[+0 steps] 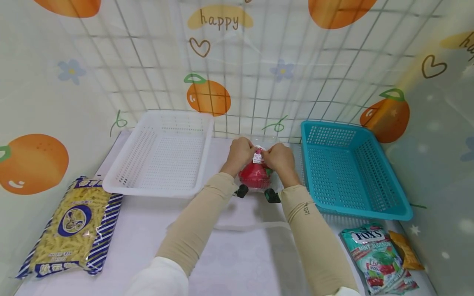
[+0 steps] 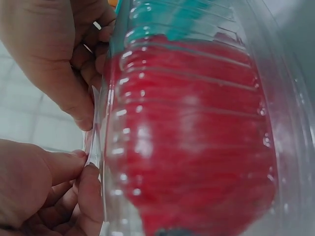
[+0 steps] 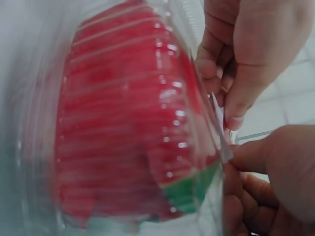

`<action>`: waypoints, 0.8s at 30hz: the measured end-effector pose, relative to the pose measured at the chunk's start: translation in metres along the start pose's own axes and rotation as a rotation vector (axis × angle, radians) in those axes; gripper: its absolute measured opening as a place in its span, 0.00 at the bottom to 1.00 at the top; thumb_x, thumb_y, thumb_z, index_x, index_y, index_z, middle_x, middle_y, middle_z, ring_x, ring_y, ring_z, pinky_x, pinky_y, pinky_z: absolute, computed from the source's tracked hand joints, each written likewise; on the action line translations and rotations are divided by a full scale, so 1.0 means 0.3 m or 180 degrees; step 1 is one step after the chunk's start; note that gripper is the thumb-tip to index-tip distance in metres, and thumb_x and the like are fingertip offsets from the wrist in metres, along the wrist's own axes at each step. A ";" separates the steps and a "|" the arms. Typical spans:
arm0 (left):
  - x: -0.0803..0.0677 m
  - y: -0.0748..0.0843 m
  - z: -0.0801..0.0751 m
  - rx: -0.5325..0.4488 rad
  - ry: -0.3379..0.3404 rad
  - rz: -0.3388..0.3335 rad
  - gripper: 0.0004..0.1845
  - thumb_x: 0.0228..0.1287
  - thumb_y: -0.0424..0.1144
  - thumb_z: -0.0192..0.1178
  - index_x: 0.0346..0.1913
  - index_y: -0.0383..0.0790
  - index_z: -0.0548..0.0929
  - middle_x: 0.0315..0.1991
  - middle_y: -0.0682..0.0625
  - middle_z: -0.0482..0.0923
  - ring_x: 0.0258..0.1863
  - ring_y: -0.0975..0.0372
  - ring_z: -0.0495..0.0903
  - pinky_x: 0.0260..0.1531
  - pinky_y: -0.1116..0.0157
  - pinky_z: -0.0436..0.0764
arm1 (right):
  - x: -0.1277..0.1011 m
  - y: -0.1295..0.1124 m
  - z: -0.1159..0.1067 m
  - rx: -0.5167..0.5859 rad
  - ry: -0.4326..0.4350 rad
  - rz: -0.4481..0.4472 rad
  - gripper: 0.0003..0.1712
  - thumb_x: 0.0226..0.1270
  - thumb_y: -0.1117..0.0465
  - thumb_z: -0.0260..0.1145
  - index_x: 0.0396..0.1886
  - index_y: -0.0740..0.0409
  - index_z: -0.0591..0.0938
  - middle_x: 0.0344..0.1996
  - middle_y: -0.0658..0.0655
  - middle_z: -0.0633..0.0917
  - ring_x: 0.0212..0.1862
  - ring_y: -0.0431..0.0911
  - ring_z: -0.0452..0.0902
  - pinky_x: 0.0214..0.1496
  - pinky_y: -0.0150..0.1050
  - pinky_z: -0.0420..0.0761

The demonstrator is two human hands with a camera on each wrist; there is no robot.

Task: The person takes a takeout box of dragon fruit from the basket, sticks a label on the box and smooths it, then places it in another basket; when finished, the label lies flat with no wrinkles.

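A person's two hands meet at the top of a clear plastic clamshell pack [image 1: 255, 174] holding a red, cone-shaped item with a green patch, which stands upright on the white desk [image 1: 237, 255] between a white basket [image 1: 163, 154] and a turquoise basket [image 1: 352, 172]. The pack sits straight ahead of both forearms, its long axis vertical, and each hand is equally near. The left hand [image 1: 240, 153] pinches the pack's thin flat seam between thumb and fingers; the right hand [image 1: 280, 158] pinches the same seam from the other side, by a small paper label [image 1: 258, 157]. In the wrist views the shell is glossy, ribbed in horizontal ridges and stiff-looking, with the red form filling it snugly. Both baskets are rigid perforated plastic, rectangular, with sloping walls. A crinkly bag of pasta [image 1: 72, 228] lies flat at the near left; a Fox's sweets packet [image 1: 377, 257] and an orange sachet [image 1: 405, 248] lie at the near right.
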State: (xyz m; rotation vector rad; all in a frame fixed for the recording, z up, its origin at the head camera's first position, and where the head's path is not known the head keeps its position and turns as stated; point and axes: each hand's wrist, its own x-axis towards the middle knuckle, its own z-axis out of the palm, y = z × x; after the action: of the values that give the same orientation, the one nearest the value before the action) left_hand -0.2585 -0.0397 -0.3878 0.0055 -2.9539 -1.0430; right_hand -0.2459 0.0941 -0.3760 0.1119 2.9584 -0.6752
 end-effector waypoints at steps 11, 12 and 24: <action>0.004 0.004 0.002 0.0107 -0.0045 -0.0062 0.17 0.72 0.39 0.60 0.23 0.38 0.86 0.19 0.50 0.78 0.23 0.61 0.73 0.18 0.69 0.68 | -0.010 -0.011 -0.001 -0.0012 0.0059 -0.0052 0.21 0.73 0.48 0.61 0.37 0.56 0.93 0.27 0.58 0.89 0.29 0.48 0.78 0.23 0.35 0.69; 0.007 0.002 0.005 0.0145 -0.0030 -0.0053 0.18 0.71 0.39 0.60 0.21 0.39 0.85 0.19 0.51 0.77 0.23 0.61 0.72 0.18 0.68 0.68 | -0.009 -0.011 0.000 -0.0001 0.0069 -0.0044 0.20 0.73 0.48 0.62 0.36 0.56 0.94 0.28 0.58 0.89 0.30 0.49 0.78 0.23 0.36 0.69; 0.001 -0.007 0.008 0.0131 -0.0208 0.0132 0.12 0.71 0.42 0.64 0.46 0.35 0.86 0.46 0.45 0.87 0.46 0.54 0.83 0.42 0.62 0.84 | 0.010 0.004 0.016 0.0015 0.0150 0.0028 0.22 0.74 0.47 0.62 0.32 0.57 0.92 0.25 0.57 0.89 0.29 0.48 0.80 0.23 0.36 0.71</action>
State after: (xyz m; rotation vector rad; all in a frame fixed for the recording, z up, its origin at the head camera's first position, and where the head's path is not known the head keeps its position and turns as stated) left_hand -0.2588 -0.0397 -0.3910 -0.0907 -3.0190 -0.9963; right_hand -0.2484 0.0933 -0.3811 0.1433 2.9995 -0.6881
